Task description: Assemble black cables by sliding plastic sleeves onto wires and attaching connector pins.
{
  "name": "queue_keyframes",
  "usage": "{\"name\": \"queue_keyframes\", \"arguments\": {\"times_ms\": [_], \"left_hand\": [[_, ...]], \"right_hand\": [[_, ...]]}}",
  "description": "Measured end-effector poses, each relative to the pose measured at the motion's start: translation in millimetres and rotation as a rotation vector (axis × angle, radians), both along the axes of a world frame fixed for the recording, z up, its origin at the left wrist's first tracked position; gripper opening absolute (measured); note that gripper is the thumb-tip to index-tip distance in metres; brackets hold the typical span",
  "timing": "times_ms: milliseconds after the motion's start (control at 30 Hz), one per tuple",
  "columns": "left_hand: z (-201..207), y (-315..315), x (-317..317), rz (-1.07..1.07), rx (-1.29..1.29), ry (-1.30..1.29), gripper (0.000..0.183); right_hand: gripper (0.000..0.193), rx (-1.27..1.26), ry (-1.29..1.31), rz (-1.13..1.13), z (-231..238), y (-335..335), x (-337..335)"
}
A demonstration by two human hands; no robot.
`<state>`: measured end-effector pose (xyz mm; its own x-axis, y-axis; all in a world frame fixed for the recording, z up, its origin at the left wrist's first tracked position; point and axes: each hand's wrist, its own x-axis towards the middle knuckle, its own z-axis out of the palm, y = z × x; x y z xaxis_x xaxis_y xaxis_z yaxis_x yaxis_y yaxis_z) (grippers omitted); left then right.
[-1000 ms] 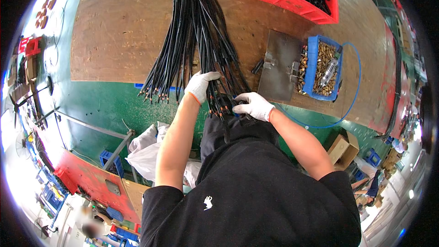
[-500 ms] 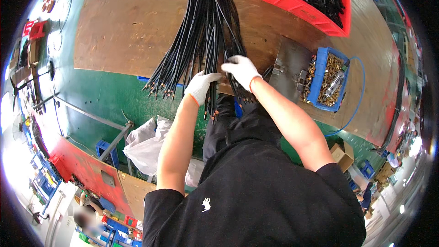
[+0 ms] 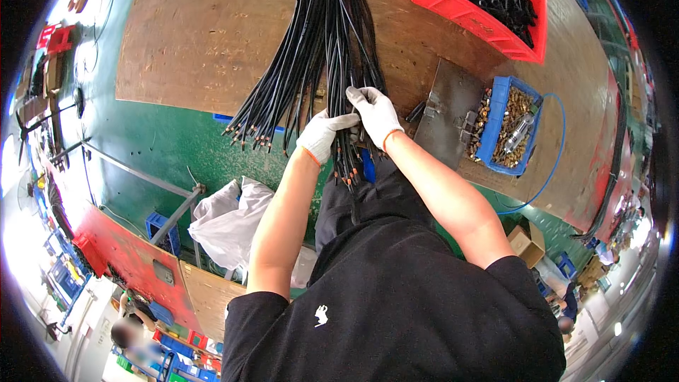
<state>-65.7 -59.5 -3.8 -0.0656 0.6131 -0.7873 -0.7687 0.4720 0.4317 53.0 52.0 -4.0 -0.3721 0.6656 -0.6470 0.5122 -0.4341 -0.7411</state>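
A thick fan of black cables (image 3: 296,49) runs from the far edge of the view over the near edge of the wooden table, with bare copper tips hanging at the ends. My left hand (image 3: 324,136), in a white glove, closes round a bunch of these cables just above their tips, which dangle over my lap. My right hand (image 3: 376,114), also gloved, is beside it to the right, its thumb and fingers pinching the cables a little higher up. The cables partly hide behind both hands. Another portion of the fan hangs loose to the left.
The wooden table (image 3: 205,35) bears a red crate (image 3: 463,25) of black pieces at the far right. Nearer stand a metal plate fixture (image 3: 447,110) and a blue bin (image 3: 488,143) of brass-coloured parts with a tool on top and a blue hose. A white sack (image 3: 230,226) lies at left.
My left hand has moved slightly right with its cables. My right hand, blurred and spread before, has come to the bunch and closed on cables, so both hands are nearer each other.
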Motion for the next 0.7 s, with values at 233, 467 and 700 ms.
{"name": "queue_keyframes", "arguments": {"times_ms": [233, 467, 700], "left_hand": [[14.7, 0.1, -11.0, 0.036, -0.018, -0.097, 0.023], [22.1, 2.9, -7.6, -0.003, -0.045, 0.001, 0.020], [17.4, 6.8, -9.2, -0.007, -0.068, -0.033, 0.019]], "right_hand": [[0.022, -0.194, 0.141, 0.290, 31.0, 26.2, 39.4], [0.045, -0.035, -0.031, 0.742, 31.3, 30.2, 48.2], [0.053, -0.219, 0.081, 0.558, -1.4, 3.1, 66.5]]}}
